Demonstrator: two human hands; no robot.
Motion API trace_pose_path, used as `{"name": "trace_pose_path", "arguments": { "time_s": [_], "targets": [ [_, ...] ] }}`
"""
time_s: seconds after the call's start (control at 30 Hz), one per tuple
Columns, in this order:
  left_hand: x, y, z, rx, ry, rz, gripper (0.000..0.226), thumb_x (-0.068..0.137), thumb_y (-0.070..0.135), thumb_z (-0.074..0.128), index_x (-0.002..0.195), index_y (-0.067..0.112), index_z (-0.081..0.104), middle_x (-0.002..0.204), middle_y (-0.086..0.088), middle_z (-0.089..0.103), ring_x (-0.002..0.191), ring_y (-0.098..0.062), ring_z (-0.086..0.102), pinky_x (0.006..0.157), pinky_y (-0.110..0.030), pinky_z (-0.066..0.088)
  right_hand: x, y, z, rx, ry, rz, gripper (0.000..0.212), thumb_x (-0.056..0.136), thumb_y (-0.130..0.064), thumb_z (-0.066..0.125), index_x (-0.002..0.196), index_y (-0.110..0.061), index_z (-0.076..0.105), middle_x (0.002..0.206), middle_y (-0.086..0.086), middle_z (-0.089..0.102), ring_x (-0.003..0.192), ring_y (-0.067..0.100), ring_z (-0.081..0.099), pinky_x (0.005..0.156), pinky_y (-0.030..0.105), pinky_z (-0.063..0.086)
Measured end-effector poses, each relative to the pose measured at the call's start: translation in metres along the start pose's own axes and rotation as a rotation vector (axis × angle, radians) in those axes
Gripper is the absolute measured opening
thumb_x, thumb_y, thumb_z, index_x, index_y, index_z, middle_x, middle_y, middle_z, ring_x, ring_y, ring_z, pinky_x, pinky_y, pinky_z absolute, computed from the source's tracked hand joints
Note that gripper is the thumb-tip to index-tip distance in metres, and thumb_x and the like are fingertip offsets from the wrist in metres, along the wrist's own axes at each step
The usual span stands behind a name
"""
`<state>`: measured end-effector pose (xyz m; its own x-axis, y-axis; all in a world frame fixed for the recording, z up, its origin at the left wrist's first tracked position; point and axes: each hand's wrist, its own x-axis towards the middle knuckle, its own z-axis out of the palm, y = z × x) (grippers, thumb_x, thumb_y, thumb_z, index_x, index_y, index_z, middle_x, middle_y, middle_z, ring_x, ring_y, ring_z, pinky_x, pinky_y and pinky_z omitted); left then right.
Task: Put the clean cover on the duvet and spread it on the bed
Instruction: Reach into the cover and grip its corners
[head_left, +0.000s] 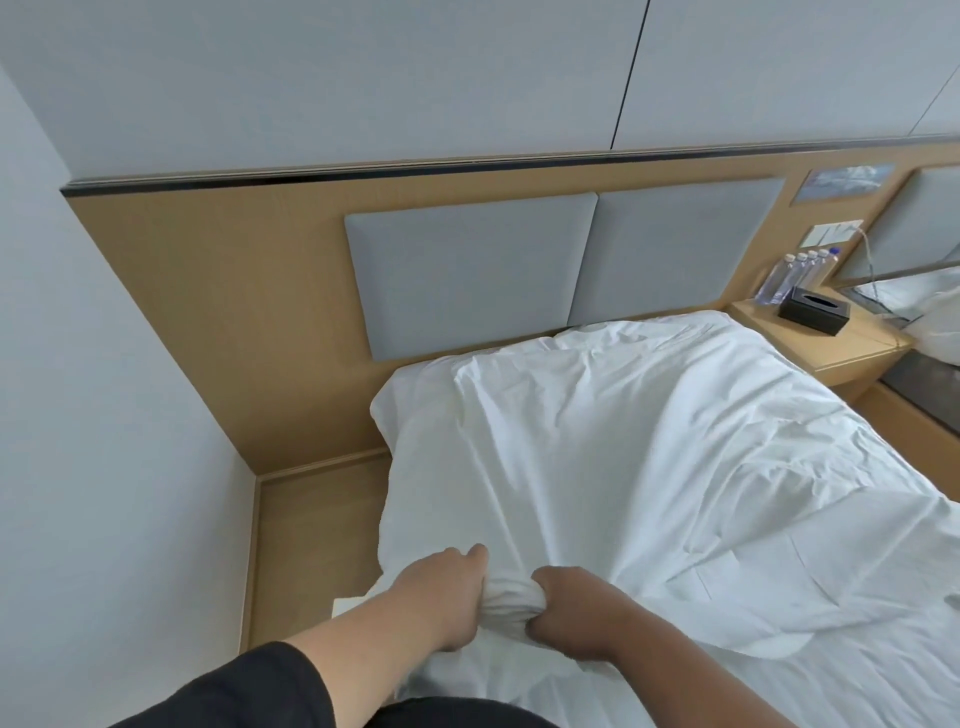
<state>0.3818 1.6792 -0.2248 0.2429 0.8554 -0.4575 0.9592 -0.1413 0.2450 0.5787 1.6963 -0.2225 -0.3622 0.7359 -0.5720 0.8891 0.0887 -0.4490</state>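
Bunching one wad of the wrinkled white cotton duvet cover (649, 467) at the bed's (415, 384) near edge, the left hand (441, 592) and right hand (576, 613) each clench it; the cloth spreads toward the padded grey headboard (467, 275).

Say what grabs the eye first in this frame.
Both hands, left and right, grip one bunched wad of the white duvet at the near edge of the bed. The duvet lies rumpled across the bed up to the grey headboard pads. At the far right, a nightstand holds a black tissue box and a row of water bottles.
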Motion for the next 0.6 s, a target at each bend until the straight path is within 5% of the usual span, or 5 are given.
{"name": "trace_pose_path", "arguments": {
  "time_s": [0.13,0.3,0.6],
  "targets": [
    [0.006,0.005,0.006,-0.041,0.133,0.033,0.025,0.087,0.013,0.047,0.109,0.020,0.040,0.086,-0.001,0.047,0.076,-0.024,0.051,0.058,-0.034,0.033,-0.005,-0.003,-0.014,0.059,-0.095,0.076,0.041,0.064,-0.059,0.074,0.081,-0.025,0.059,0.071,-0.005,0.063,0.061,0.012,0.059,0.061,0.029,0.044],
    [0.013,0.007,0.004,-0.110,0.142,0.019,0.006,0.087,0.019,0.042,0.083,0.023,0.041,0.073,0.004,0.047,0.068,-0.021,0.047,0.052,-0.032,0.027,-0.006,-0.002,-0.007,-0.097,0.048,0.121,0.003,0.079,-0.028,0.053,0.077,-0.025,0.053,0.077,-0.005,0.062,0.070,0.018,0.059,0.057,0.029,0.044],
    [0.021,0.002,-0.009,-0.454,-0.004,0.045,0.028,0.076,0.042,0.071,0.082,0.028,0.048,0.081,0.010,0.058,0.069,-0.006,0.052,0.056,-0.018,0.036,0.006,0.012,-0.010,-0.110,0.286,-0.121,0.004,0.084,-0.024,0.049,0.084,-0.022,0.052,0.095,-0.007,0.051,0.092,0.016,0.049,0.082,0.029,0.046]
  ]
}}
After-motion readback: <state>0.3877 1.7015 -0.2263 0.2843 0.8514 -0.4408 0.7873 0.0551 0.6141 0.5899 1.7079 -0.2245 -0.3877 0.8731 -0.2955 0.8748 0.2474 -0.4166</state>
